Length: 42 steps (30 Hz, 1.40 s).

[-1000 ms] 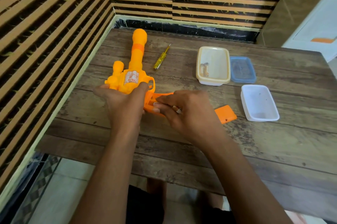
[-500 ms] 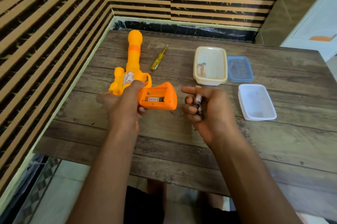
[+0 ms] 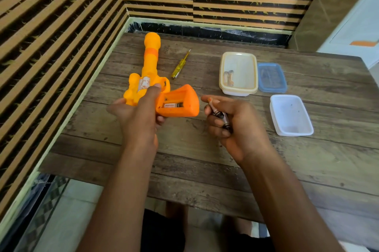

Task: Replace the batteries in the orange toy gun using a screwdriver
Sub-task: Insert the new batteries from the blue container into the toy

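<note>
Wooden desk [image 3: 205,149] seen from above. The left hand [image 3: 139,120] grips the toy gun [image 3: 151,79] at its body, fingers clamped around it, index finger lying along the top; the barrel points toward the desk's far edge, near the far left corner. The grip end [image 3: 180,102] is tilted up with its compartment open, one battery [image 3: 172,105] seated inside. The right hand [image 3: 235,122], just beside the grip, has its fingers curled closed on what appear to be two batteries [image 3: 219,114]. The screwdriver [image 3: 180,65] lies on the desk beside the barrel. Toward the far right sit a cream tub [image 3: 239,73] holding small items, a blue lid [image 3: 271,77] touching it, and a white tub [image 3: 291,115] nearer the right edge.
</note>
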### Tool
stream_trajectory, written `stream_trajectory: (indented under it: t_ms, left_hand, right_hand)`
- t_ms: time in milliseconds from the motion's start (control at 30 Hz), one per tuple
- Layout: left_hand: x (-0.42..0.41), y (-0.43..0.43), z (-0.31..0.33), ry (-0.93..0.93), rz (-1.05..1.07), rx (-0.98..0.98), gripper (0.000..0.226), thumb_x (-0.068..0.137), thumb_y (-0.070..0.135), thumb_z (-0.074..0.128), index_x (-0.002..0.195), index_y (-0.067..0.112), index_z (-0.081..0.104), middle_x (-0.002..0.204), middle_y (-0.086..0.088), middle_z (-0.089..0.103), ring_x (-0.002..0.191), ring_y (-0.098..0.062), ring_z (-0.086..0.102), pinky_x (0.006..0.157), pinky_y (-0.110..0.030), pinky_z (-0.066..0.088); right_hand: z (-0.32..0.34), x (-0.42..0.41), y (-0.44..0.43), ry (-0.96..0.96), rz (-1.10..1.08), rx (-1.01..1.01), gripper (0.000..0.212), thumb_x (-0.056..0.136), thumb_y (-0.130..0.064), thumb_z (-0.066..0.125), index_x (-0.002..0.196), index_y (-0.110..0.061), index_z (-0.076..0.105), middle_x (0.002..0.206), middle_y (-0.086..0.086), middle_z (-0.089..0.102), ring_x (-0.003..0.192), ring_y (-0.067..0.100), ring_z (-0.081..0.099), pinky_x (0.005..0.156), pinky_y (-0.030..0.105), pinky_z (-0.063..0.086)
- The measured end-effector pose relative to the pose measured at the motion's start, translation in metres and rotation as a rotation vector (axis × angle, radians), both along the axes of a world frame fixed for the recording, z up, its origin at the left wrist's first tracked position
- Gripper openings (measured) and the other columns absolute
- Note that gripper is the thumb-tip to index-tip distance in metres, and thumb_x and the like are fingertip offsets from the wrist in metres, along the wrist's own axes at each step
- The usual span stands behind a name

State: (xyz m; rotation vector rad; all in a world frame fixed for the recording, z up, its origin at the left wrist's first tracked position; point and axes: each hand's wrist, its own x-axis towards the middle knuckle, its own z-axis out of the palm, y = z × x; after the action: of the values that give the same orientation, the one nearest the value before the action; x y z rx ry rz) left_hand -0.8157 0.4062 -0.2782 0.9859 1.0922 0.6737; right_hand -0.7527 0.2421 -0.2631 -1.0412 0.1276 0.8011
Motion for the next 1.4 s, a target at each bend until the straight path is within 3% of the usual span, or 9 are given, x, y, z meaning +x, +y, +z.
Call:
stream_trajectory:
  t_ms: [200, 300, 433, 633, 800, 933, 1133, 1267, 1400]
  left_hand:
    - [0.0, -0.008, 0.002, 0.052, 0.006, 0.09, 0.078, 0.079, 0.03, 0.091, 0.134, 0.013, 0.04, 0.107, -0.012, 0.07, 0.05, -0.006, 0.064, 0.041, -0.021, 0.045]
    - [0.001, -0.01, 0.001, 0.044, 0.018, 0.042, 0.076, 0.079, 0.029, 0.09, 0.135, 0.009, 0.043, 0.108, -0.015, 0.072, 0.047, -0.006, 0.063, 0.041, -0.02, 0.044]
    - [0.002, -0.006, 0.001, -0.014, 0.032, -0.05, 0.077, 0.078, 0.028, 0.091, 0.138, 0.003, 0.051, 0.119, -0.02, 0.072, 0.05, -0.008, 0.063, 0.04, -0.018, 0.041]
    - [0.001, -0.017, 0.005, 0.049, 0.027, 0.1, 0.072, 0.081, 0.029, 0.09, 0.131, 0.015, 0.039, 0.101, -0.008, 0.068, 0.046, -0.005, 0.062, 0.042, -0.021, 0.045]
    - [-0.003, -0.02, 0.008, 0.121, -0.004, 0.233, 0.078, 0.08, 0.034, 0.09, 0.132, 0.02, 0.034, 0.101, 0.0, 0.065, 0.05, -0.004, 0.063, 0.041, -0.021, 0.046]
    - [-0.002, -0.023, 0.01, 0.18, -0.028, 0.306, 0.08, 0.08, 0.035, 0.09, 0.134, 0.022, 0.031, 0.108, -0.008, 0.067, 0.054, -0.012, 0.065, 0.039, -0.018, 0.045]
    - [-0.002, -0.023, 0.01, 0.181, -0.027, 0.302, 0.086, 0.079, 0.033, 0.091, 0.139, 0.022, 0.03, 0.116, -0.009, 0.066, 0.061, -0.016, 0.068, 0.04, -0.017, 0.046]
    - [-0.002, -0.023, 0.009, 0.177, -0.026, 0.307, 0.087, 0.079, 0.032, 0.091, 0.14, 0.022, 0.03, 0.115, -0.009, 0.066, 0.057, -0.013, 0.066, 0.04, -0.017, 0.046]
    - [0.0, -0.024, 0.008, 0.17, -0.017, 0.311, 0.083, 0.08, 0.031, 0.09, 0.138, 0.023, 0.031, 0.113, -0.01, 0.067, 0.049, -0.01, 0.062, 0.04, -0.018, 0.045]
  right_hand:
    - [0.003, -0.003, -0.002, -0.172, -0.018, 0.016, 0.003, 0.099, 0.0, 0.059, 0.102, 0.0, 0.058, 0.079, 0.017, 0.061, 0.042, 0.007, 0.03, 0.035, 0.016, 0.023]
    - [0.007, -0.005, -0.004, -0.25, -0.058, 0.042, 0.01, 0.098, 0.0, 0.062, 0.088, -0.001, 0.061, 0.072, 0.013, 0.061, 0.043, 0.007, 0.028, 0.038, 0.016, 0.021]
    - [0.012, -0.008, -0.004, -0.311, -0.103, 0.077, 0.012, 0.1, -0.006, 0.063, 0.102, 0.005, 0.065, 0.063, 0.006, 0.051, 0.043, 0.006, 0.025, 0.041, 0.015, 0.018]
    - [0.011, -0.011, -0.003, -0.443, -0.085, 0.037, 0.026, 0.108, -0.009, 0.049, 0.105, 0.016, 0.055, 0.063, 0.009, 0.05, 0.043, 0.009, 0.026, 0.046, 0.02, 0.017]
    - [0.007, -0.012, -0.003, -0.777, -0.061, -0.21, 0.014, 0.101, -0.014, 0.066, 0.093, -0.005, 0.059, 0.062, 0.003, 0.058, 0.044, 0.002, 0.047, 0.043, 0.015, 0.036]
    - [0.001, -0.012, -0.003, -0.996, -0.045, -0.426, 0.014, 0.089, -0.025, 0.082, 0.083, -0.017, 0.072, 0.065, -0.002, 0.065, 0.058, 0.005, 0.054, 0.056, 0.025, 0.043]
    - [-0.002, -0.012, -0.002, -1.439, 0.026, -0.612, 0.019, 0.097, -0.025, 0.068, 0.086, -0.014, 0.08, 0.066, -0.002, 0.065, 0.064, 0.013, 0.053, 0.059, 0.026, 0.038]
    - [-0.002, -0.011, -0.003, -1.309, 0.103, -0.617, 0.019, 0.097, -0.028, 0.067, 0.088, -0.019, 0.081, 0.068, -0.004, 0.067, 0.064, 0.013, 0.057, 0.059, 0.027, 0.04]
    - [0.004, -0.012, 0.0, -0.949, 0.036, -0.573, 0.012, 0.085, -0.027, 0.085, 0.09, -0.021, 0.076, 0.056, -0.003, 0.055, 0.051, 0.006, 0.048, 0.052, 0.023, 0.037]
